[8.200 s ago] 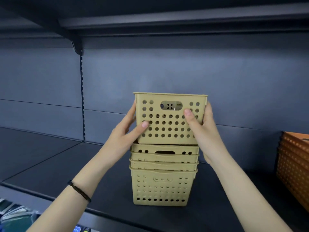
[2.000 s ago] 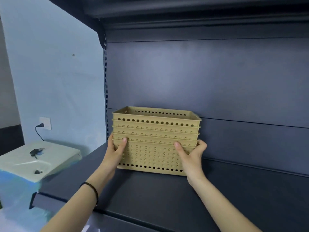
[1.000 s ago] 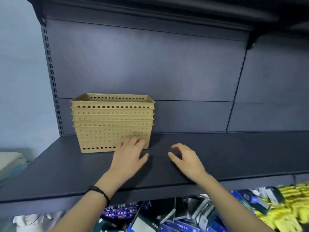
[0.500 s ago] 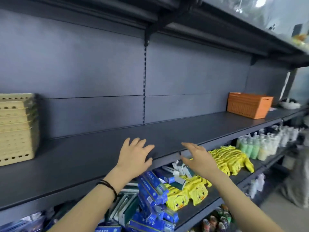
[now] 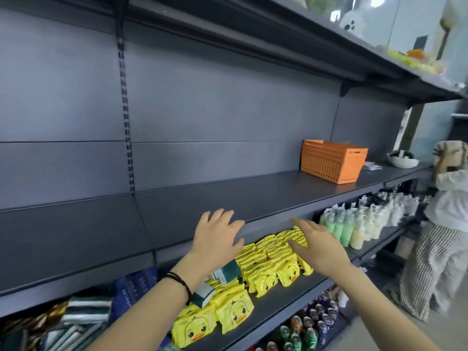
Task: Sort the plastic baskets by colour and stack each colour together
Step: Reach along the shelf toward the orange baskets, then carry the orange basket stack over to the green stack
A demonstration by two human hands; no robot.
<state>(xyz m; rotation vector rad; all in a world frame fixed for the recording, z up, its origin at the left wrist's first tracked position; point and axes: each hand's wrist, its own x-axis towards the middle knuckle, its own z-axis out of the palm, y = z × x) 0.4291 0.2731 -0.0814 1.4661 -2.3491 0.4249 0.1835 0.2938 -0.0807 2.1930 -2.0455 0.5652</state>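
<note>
Both hands were empty and held out in front of the dark shelf (image 5: 228, 198). Left hand (image 5: 217, 236) was open, fingers spread, palm down, over the shelf's front edge; whether it touched the edge could not be told. A black band (image 5: 181, 283) sat on the left wrist. Right hand (image 5: 319, 245) was open too, fingers loosely extended and pointing left, hanging in front of the shelf edge and above the lower shelf, gripping nothing. The orange baskets (image 5: 333, 160) stood as one nested stack far down the shelf to the right, against the back panel, well apart from both hands. How many baskets were in that stack could not be told. The shelf between the hands and the stack was bare. Just beyond the stack sat a grey bowl (image 5: 402, 160). On the shelf below were yellow packets with a duck face (image 5: 266, 274), directly under the hands, and pale green and white bottles (image 5: 359, 224) further right. Another person (image 5: 440, 236) in a white top and striped trousers stood at the far right end of the shelving.
</note>
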